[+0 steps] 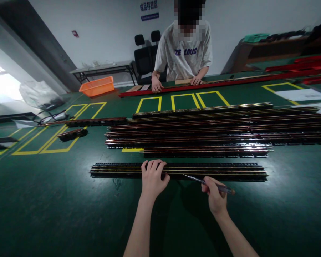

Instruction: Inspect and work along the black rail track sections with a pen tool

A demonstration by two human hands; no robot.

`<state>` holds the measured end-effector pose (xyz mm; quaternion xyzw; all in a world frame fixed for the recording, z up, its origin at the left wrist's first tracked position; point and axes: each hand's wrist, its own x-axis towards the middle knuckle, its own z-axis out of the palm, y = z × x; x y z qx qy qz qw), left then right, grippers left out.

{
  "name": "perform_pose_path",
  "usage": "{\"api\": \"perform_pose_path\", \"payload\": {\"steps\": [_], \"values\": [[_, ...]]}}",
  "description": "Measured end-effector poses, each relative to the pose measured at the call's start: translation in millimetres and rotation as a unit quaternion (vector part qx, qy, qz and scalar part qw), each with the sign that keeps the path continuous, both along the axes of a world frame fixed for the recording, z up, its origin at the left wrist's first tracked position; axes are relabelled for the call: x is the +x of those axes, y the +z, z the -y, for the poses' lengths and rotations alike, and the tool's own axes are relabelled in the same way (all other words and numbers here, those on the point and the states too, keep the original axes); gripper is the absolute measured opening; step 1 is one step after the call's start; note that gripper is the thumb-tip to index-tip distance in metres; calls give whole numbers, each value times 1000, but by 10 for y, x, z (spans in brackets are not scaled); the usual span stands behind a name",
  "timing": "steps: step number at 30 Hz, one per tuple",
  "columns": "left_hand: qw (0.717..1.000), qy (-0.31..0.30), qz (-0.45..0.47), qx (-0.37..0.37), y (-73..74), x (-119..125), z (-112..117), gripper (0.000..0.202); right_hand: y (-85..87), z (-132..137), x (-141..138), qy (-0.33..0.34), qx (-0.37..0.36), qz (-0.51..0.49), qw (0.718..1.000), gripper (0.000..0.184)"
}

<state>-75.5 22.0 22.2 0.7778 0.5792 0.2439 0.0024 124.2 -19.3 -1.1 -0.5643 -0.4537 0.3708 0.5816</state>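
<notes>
A long black rail (pixel 117 170) with thin brass-coloured strips along its length lies crosswise on the green table in front of me. My left hand (pixel 153 176) is closed over its middle, fingers across the far edge and thumb at the near side. In my right hand (pixel 215 196) is a slim screwdriver (pixel 198 179) with a dark handle. Its thin metal shaft points left, and the tip is at the rail's near strip, just right of my left hand; whether it touches is too small to tell.
Beyond the rail lies a wide row of similar rails (pixel 203 130). Shorter pieces (pixel 72 134) sit to the left, near an orange basket (pixel 96 86). Across the table a person (pixel 184 53) rests both hands by a long red bar (pixel 216 84). White papers (pixel 305 94) lie at right.
</notes>
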Motion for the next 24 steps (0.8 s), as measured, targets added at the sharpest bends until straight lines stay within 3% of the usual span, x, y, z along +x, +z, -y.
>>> {"api": "perform_pose_path", "payload": {"steps": [20,24], "values": [[1000,-19,-11,-2,-10,-24,-13,26,-67,22,0,-61,-5,-41,997,39],[1000,-23,-1,-6,-5,-24,-15,25,-61,16,2,-36,-2,-37,999,40]]}}
